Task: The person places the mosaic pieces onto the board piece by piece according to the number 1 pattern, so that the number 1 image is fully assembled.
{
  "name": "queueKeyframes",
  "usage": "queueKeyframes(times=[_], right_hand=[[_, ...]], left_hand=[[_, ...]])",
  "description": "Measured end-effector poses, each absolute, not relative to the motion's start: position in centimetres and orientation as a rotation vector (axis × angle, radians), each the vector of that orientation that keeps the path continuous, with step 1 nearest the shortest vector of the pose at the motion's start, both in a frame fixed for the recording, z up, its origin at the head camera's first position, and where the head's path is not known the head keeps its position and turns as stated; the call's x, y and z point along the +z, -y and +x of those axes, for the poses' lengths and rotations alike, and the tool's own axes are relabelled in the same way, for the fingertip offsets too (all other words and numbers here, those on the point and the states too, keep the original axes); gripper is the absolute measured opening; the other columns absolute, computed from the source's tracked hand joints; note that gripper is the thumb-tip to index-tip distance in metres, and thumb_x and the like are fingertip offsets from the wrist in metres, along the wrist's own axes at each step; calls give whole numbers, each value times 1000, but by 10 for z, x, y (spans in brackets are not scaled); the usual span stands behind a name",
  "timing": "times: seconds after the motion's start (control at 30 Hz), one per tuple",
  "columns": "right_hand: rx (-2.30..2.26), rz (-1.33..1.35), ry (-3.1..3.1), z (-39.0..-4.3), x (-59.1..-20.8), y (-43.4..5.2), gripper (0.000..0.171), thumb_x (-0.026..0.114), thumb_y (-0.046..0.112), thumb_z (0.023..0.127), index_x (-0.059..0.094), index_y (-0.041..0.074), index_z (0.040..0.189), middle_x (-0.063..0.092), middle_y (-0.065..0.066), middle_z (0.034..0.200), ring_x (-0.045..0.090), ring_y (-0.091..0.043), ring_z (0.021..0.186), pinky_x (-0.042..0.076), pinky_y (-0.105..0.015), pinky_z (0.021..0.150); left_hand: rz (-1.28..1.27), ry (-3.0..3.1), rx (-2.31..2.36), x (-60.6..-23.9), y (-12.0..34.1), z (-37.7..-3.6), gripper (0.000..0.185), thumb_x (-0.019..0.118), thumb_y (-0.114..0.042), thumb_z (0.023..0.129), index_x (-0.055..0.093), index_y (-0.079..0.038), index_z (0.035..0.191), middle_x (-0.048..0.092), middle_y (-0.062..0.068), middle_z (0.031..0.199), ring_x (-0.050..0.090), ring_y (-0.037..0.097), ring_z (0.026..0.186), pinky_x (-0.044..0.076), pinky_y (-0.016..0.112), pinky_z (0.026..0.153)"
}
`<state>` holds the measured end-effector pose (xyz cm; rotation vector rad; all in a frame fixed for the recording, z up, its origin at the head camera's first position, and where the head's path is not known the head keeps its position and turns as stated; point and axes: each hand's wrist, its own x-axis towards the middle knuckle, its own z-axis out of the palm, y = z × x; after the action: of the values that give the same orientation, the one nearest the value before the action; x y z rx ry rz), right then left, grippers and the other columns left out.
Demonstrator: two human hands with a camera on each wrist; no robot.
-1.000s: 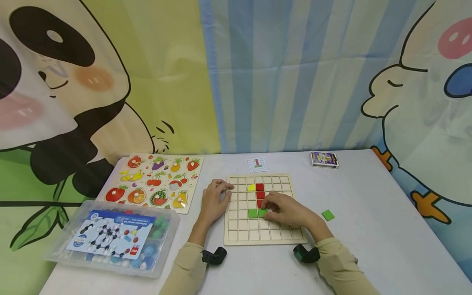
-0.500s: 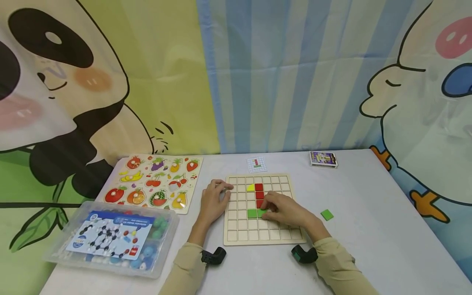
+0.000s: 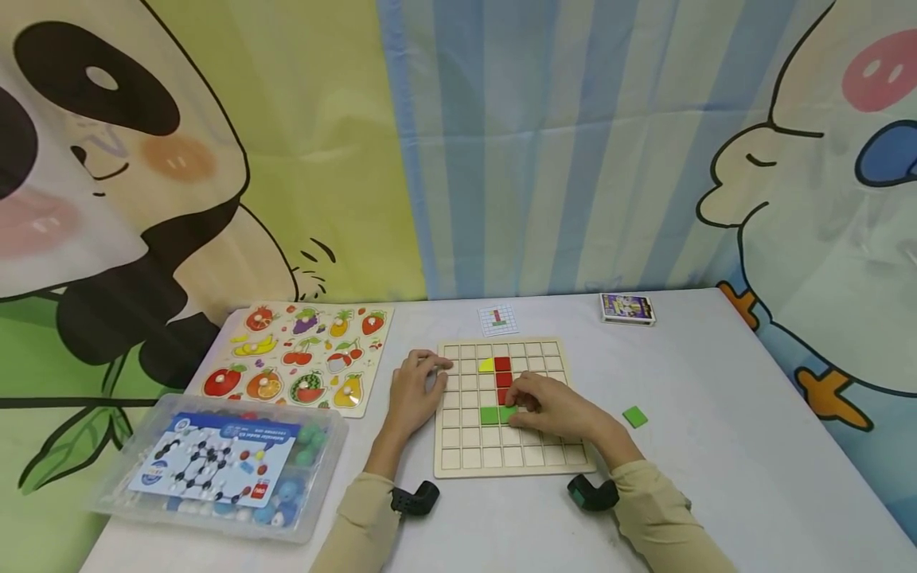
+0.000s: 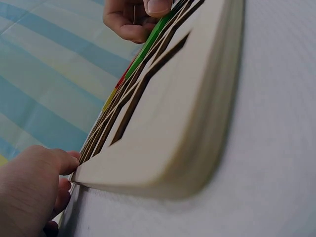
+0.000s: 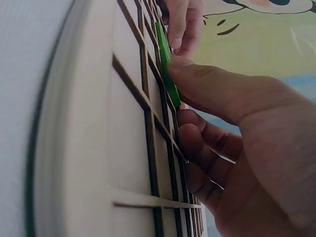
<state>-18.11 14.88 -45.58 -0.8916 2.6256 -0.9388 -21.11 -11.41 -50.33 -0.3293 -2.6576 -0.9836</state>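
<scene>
A wooden grid board [image 3: 501,461] lies on the white table with red tiles [image 3: 503,364] in a column, a yellow tile [image 3: 487,365] beside the top one and a green tile [image 3: 490,415] lower down. My right hand [image 3: 548,406] rests on the board and pinches a second green tile [image 5: 168,81] at the cell right of the first. The thumb [image 5: 207,84] presses its edge. My left hand [image 3: 415,390] grips the board's left edge [image 4: 163,163] with curled fingers.
A loose green tile [image 3: 634,416] lies on the table right of the board. A small pattern card [image 3: 497,318] and a purple card box [image 3: 627,308] sit behind it. A fruit peg puzzle [image 3: 301,354] and a clear plastic box [image 3: 215,465] lie to the left.
Almost nothing has moved; both hands stay where they were on the board, the right hand still on the green tile.
</scene>
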Motion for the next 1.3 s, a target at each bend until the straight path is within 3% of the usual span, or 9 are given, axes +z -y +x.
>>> queueKeyframes(times=[0.63, 1.3], right_hand=[[-1010, -920, -2619, -182, -457, -155, 18, 72, 24, 82, 62, 15, 94, 59, 6, 88, 52, -7, 77, 46, -20, 69], [-1020, -917, -2559, -187, -461, -158, 19, 70, 21, 85, 59, 15, 100, 58, 4, 91, 51, -9, 78, 44, -21, 70]], left_hand=[[-358, 2648, -984, -504, 112, -213, 15, 62, -18, 89, 69, -22, 101, 57, 2, 114, 56, 22, 104, 35, 38, 79], [-338, 2639, -980, -507, 115, -212, 14, 63, -19, 88, 70, -23, 100, 57, 1, 114, 56, 20, 102, 34, 37, 79]])
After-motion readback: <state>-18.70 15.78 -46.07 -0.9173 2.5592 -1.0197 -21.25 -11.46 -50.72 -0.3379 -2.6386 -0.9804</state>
